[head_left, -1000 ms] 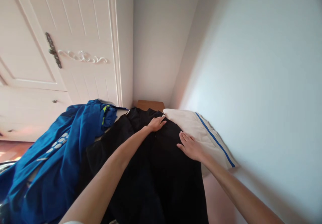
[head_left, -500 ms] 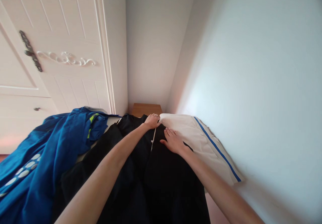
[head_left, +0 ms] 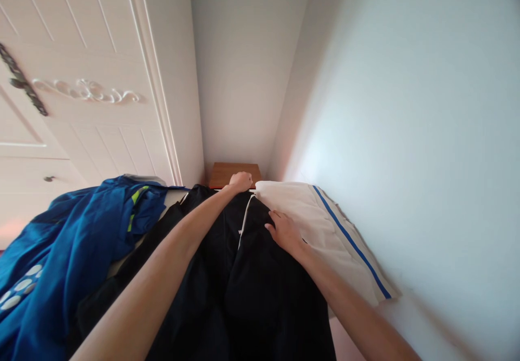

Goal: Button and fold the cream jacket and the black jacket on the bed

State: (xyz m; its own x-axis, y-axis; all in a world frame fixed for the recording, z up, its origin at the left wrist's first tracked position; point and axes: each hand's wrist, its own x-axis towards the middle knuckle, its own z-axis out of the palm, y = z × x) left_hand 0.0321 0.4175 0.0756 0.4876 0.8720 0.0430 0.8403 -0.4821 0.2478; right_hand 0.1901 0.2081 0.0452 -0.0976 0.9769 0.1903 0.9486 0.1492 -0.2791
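Observation:
Black clothing (head_left: pixel 255 290) lies spread in the middle, with a thin white cord (head_left: pixel 245 217) running down from its top edge. My left hand (head_left: pixel 241 181) is at that far edge, fingers curled down and closed; whatever they hold is hidden behind the hand. Over the upper right part of the black cloth, beside the white fabric, rests my right hand (head_left: pixel 285 232), palm down with thumb and fingers apart, holding nothing. The white fabric (head_left: pixel 300 204) with a blue stripe lies to its right.
Blue clothing (head_left: pixel 89 231) with yellow-green trim and white dots is heaped on the left. Behind it stands a white wardrobe (head_left: pixel 93 133) with carved trim. A wooden surface (head_left: pixel 225 172) shows in the far corner. A pale wall (head_left: pixel 406 106) rises on the right.
My left hand has moved slightly up and left, and the white cord's upper part now shows. My right hand has shifted slightly right and its fingers are more bent. The view has turned a little.

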